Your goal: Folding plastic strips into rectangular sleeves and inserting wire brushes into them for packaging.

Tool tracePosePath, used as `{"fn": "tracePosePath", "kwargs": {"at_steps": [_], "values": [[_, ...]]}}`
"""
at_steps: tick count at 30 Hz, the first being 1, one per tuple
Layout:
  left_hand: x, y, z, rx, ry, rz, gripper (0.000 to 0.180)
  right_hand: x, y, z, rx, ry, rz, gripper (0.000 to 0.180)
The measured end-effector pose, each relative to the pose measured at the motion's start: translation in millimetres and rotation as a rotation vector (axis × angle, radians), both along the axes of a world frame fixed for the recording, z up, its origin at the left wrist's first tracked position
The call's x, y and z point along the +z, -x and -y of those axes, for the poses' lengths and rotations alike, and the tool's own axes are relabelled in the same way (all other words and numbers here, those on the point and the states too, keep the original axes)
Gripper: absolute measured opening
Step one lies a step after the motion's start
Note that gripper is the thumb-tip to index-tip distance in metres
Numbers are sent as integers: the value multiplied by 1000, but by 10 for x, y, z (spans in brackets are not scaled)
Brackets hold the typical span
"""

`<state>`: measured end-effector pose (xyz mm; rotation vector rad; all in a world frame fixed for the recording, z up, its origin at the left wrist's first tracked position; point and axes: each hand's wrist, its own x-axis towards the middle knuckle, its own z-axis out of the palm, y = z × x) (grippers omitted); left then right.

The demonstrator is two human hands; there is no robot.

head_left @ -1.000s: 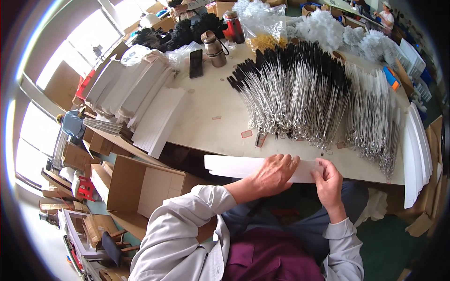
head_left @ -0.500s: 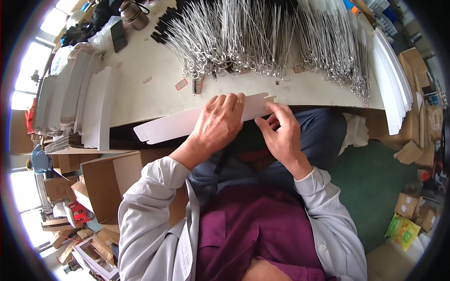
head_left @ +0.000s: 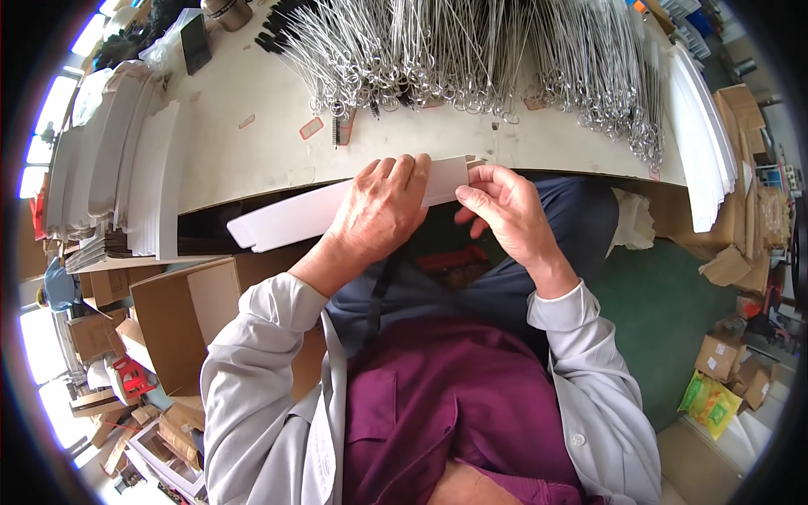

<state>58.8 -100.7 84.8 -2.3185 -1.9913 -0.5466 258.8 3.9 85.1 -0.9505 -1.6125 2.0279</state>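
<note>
A long, flat white cardboard sleeve point(head_left: 290, 217) lies across the table's near edge, held over my lap. My left hand point(head_left: 380, 212) wraps over its middle. My right hand point(head_left: 505, 209) pinches the sleeve's right end, where a small flap sticks up. Beyond my hands, a wide heap of thin metal skewers with ring ends point(head_left: 471, 59) covers the white table point(head_left: 252, 156).
Stacks of flat white sleeves sit at the table's left point(head_left: 126, 168) and right point(head_left: 703, 143) ends. An open cardboard box point(head_left: 189, 324) stands at my left knee. More cartons and a yellow-green packet point(head_left: 709, 402) lie on the green floor at right.
The sleeve came off the tabletop toward my lap. Both hands stay on it, and my right hand has shifted to its end flap. The camera tilted down.
</note>
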Motion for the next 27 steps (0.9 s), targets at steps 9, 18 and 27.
{"fn": "tracePosePath", "kwargs": {"at_steps": [9, 18, 27], "values": [[-49, 12, 37, -41, -54, 29, 62, 136, -101, -135, 88, 582, -178, 41], [93, -18, -46, -31, 105, 195, 60, 120, 30, -30, 256, -1348, 244, 69], [144, 144, 83, -12, 10, 136, 61, 144, -115, -224, 342, -1405, 324, 64]]}}
